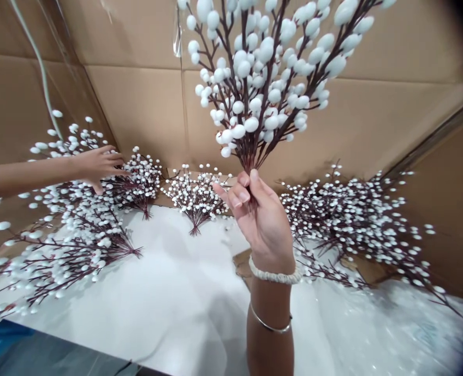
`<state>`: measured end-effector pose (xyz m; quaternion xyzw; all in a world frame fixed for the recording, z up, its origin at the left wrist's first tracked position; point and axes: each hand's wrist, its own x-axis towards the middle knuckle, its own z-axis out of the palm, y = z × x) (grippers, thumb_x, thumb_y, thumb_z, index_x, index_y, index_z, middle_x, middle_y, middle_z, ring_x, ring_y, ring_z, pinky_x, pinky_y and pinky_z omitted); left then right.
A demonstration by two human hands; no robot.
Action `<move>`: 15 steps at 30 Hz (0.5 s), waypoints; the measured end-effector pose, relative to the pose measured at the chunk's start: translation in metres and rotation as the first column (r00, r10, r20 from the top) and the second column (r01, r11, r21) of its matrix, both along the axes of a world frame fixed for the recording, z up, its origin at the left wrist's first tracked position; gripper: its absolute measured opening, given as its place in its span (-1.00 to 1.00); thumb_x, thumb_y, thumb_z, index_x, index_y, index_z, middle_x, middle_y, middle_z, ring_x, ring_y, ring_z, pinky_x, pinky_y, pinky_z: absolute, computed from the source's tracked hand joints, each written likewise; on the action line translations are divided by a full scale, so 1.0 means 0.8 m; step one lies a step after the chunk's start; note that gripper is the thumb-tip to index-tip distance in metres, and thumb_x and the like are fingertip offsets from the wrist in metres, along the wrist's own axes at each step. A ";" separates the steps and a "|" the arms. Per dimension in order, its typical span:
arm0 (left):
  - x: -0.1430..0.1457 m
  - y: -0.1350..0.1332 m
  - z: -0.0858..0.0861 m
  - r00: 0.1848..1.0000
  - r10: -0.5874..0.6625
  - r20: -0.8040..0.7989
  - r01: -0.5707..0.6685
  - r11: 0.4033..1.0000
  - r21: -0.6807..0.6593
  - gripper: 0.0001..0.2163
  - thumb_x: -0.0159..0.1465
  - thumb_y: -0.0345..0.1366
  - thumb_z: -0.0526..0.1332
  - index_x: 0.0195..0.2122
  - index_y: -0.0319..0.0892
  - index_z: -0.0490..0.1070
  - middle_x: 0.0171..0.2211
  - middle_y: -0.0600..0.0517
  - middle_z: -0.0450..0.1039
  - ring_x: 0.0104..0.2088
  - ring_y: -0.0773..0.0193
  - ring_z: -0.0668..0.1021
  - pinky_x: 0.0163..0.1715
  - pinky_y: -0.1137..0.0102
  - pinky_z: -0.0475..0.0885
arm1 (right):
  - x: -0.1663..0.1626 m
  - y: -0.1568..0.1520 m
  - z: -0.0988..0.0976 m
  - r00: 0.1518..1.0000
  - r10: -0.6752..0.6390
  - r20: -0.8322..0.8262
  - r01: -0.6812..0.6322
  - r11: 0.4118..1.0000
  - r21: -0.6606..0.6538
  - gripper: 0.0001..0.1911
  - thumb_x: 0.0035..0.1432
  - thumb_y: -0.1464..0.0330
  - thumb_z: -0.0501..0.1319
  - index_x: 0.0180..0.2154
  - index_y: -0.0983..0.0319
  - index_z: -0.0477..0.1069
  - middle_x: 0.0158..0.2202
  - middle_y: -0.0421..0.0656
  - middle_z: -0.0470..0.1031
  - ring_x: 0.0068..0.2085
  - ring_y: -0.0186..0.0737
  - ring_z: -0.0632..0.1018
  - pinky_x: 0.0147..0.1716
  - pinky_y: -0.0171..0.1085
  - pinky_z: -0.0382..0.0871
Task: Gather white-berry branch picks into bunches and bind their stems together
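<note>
Right hand: clenched, fingers and thumb closed around the gathered stems of a spray of artificial white berries. The spray stands upright, held above the middle of the white plastic sheet, its top cut off by the frame. Left hand: open, fingers loosely spread, reaching in from the left over the dark stems of a berry bunch near the sheet's back edge. Contact with the stems cannot be told.

Also on the sheet: a small bunch at the back edge, a large heap toward the left edge and a large heap toward the right. A cardboard wall rises behind.

Risks, judged: the grip sits low on the stems, so the top-heavy spray could tip or slip if the fingers relax. Thin twigs could snag on neighbouring bunches, tangling them. Pressing or dragging with the left hand could bend twigs or knock berries loose.
</note>
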<state>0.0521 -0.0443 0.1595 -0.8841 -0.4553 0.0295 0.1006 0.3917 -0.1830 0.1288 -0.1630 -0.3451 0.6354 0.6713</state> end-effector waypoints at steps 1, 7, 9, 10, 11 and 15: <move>-0.009 0.010 0.000 0.998 -0.012 -0.056 0.010 1.000 -0.029 -0.43 0.13 -0.01 0.30 -0.07 -0.50 0.42 -0.08 -0.09 0.56 0.11 0.39 0.28 0.34 0.12 -0.09 | 0.001 0.000 0.000 1.000 -0.003 -0.006 0.003 1.000 -0.002 -0.74 0.23 0.25 0.24 -0.47 0.22 0.34 -0.62 -0.38 0.19 -0.57 -0.49 0.29 0.10 -0.13 0.46; -0.052 0.026 -0.029 0.990 -0.110 -0.087 0.110 0.994 0.002 -0.11 0.13 0.35 -0.07 0.07 -0.46 0.39 0.23 -0.25 0.32 0.22 0.17 0.18 0.32 -0.05 -0.27 | 0.004 0.003 -0.001 1.000 -0.009 0.003 0.009 1.000 -0.011 -0.73 0.23 0.24 0.25 -0.47 0.21 0.34 -0.62 -0.38 0.19 -0.57 -0.48 0.28 0.10 -0.13 0.46; -0.059 0.025 -0.039 0.989 -0.107 -0.106 0.109 0.994 0.016 -0.02 0.11 0.42 -0.21 0.09 -0.45 0.39 0.27 -0.31 0.25 0.24 0.11 0.15 0.30 -0.10 -0.28 | 0.004 0.004 -0.001 1.000 -0.003 -0.009 0.003 1.000 -0.009 -0.73 0.24 0.25 0.24 -0.47 0.21 0.34 -0.62 -0.37 0.19 -0.57 -0.48 0.29 0.12 -0.12 0.45; -0.062 0.025 -0.043 0.987 -0.103 -0.125 0.106 0.994 0.015 0.02 0.11 0.43 -0.26 0.10 -0.45 0.38 0.28 -0.34 0.23 0.25 0.09 0.15 0.29 -0.13 -0.28 | 0.004 0.004 -0.001 1.000 0.000 -0.019 0.000 1.000 -0.008 -0.73 0.25 0.26 0.23 -0.47 0.22 0.34 -0.62 -0.37 0.20 -0.57 -0.48 0.29 0.13 -0.11 0.44; -0.064 0.026 -0.045 0.985 -0.098 -0.141 0.101 0.995 0.013 0.03 0.11 0.44 -0.30 0.10 -0.46 0.38 0.27 -0.36 0.23 0.24 0.08 0.15 0.28 -0.14 -0.27 | 0.004 0.004 -0.002 1.000 0.003 -0.028 -0.003 1.000 -0.005 -0.73 0.26 0.27 0.22 -0.47 0.22 0.34 -0.62 -0.37 0.21 -0.57 -0.49 0.29 0.13 -0.11 0.44; -0.058 0.027 -0.042 0.987 -0.105 -0.119 0.113 0.992 0.062 -0.07 0.21 0.34 -0.25 0.07 -0.49 0.39 0.21 -0.33 0.33 0.23 0.10 0.18 0.30 -0.09 -0.23 | 0.004 0.004 -0.002 0.999 0.008 -0.033 -0.008 1.000 0.002 -0.73 0.25 0.26 0.22 -0.47 0.22 0.34 -0.62 -0.38 0.20 -0.57 -0.49 0.30 0.12 -0.11 0.45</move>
